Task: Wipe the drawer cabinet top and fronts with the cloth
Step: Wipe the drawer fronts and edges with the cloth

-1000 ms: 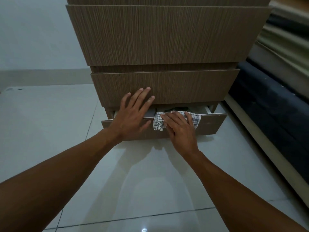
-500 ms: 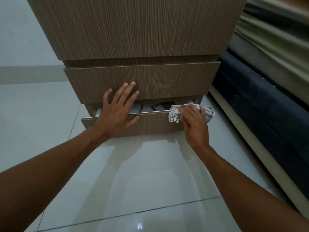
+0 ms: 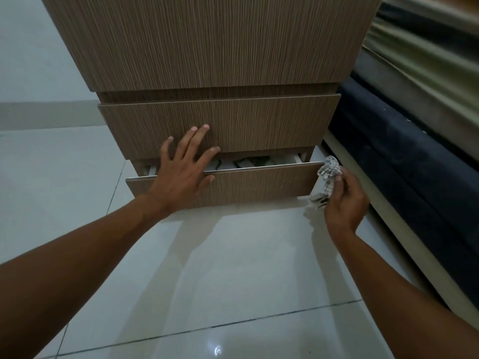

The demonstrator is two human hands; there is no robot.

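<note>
A tall wood-grain drawer cabinet (image 3: 207, 47) fills the upper middle of the view. Its bottom drawer (image 3: 264, 183) is pulled out a little, and dark and white items show inside. My left hand (image 3: 181, 174) lies flat with fingers spread over the left part of that drawer's top edge, fingertips reaching the drawer front above (image 3: 259, 123). My right hand (image 3: 344, 200) is just past the drawer's right end, off the cabinet, and grips a bunched white checked cloth (image 3: 328, 172).
Glossy white floor tiles (image 3: 233, 281) spread in front of and left of the cabinet. A bed base with a dark blue mattress (image 3: 404, 161) and greenish bedding (image 3: 414, 60) runs close along the right side. A pale wall (image 3: 39, 60) stands at back left.
My right hand slid the cloth rightward along the bottom drawer's top edge and off its right end; the cloth is now bunched. My left hand has stayed on the drawer.
</note>
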